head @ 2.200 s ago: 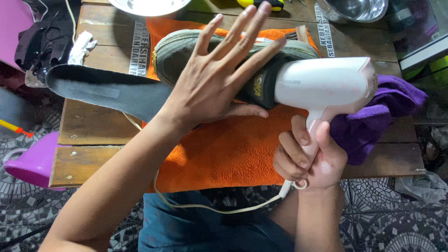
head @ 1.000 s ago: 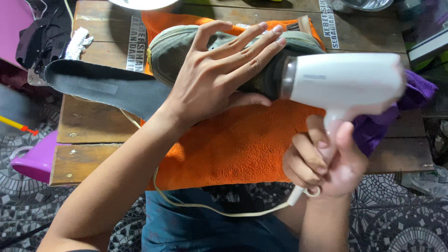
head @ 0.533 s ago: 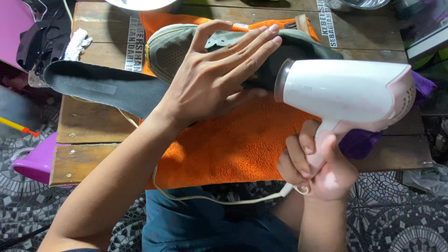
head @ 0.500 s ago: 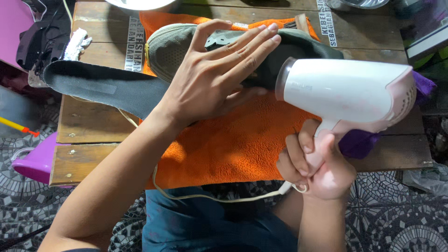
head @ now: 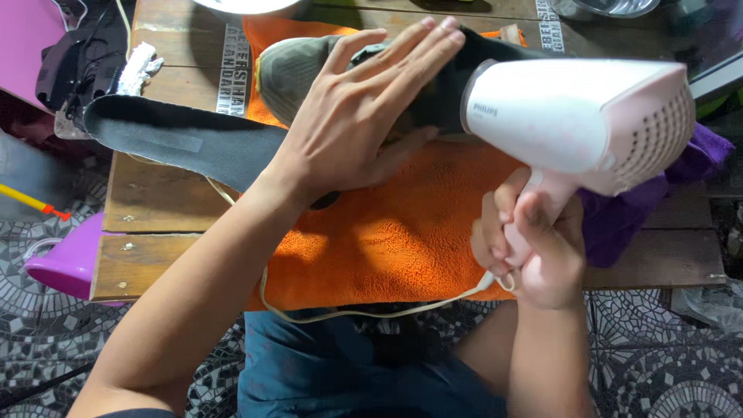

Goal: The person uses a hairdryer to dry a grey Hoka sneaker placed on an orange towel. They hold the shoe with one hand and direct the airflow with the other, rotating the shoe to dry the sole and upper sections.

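Observation:
An olive green shoe (head: 298, 66) lies on its side on an orange towel (head: 395, 236) on a wooden table (head: 151, 205). My left hand (head: 360, 116) rests flat on the shoe, fingers spread and pointing right. My right hand (head: 534, 244) grips the handle of a white hair dryer (head: 576, 112), whose nozzle points left into the shoe's opening. The dryer's cream cord (head: 348, 313) loops below the table's front edge.
A dark grey insole (head: 182, 139) lies left of the shoe. A purple cloth (head: 635, 217) sits at the right under the dryer. Dark items (head: 77, 66) and a white rag (head: 139, 62) are at the back left. A pink tub (head: 66, 259) stands on the tiled floor.
The hair dryer has moved closer to the shoe's opening, with the nozzle turned toward it. My left hand stays pressed on the shoe.

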